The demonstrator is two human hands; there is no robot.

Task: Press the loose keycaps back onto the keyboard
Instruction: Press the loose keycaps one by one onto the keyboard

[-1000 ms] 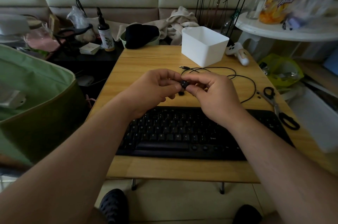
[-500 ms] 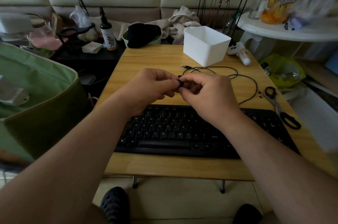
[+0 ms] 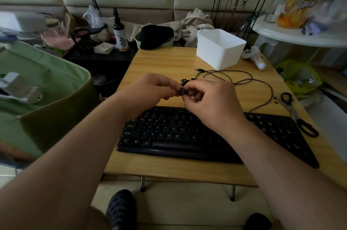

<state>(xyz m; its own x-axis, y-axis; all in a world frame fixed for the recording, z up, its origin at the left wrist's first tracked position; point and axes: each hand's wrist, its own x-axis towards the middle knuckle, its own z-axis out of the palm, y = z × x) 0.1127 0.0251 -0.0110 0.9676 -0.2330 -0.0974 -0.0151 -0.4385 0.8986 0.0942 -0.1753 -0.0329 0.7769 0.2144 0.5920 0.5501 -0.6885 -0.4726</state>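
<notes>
A black keyboard (image 3: 187,136) lies along the front of a small wooden table (image 3: 161,62). Above its top row, my left hand (image 3: 150,92) and my right hand (image 3: 212,100) meet fingertip to fingertip. Between them sits a small black keycap (image 3: 183,91), pinched from both sides. Just behind the fingers, two more loose black keycaps (image 3: 185,80) lie on the table. My right wrist covers part of the keyboard's middle rows.
A white plastic bin (image 3: 219,47) stands at the back of the table, with a black cable (image 3: 244,81) looping in front of it. Black-handled scissors (image 3: 296,113) lie at the right edge. A green fabric bag (image 3: 43,87) fills the left side.
The camera has shifted a little. Both hands stay together over the keyboard's top edge, turning the keycap between the fingertips; its face now shows more plainly.
</notes>
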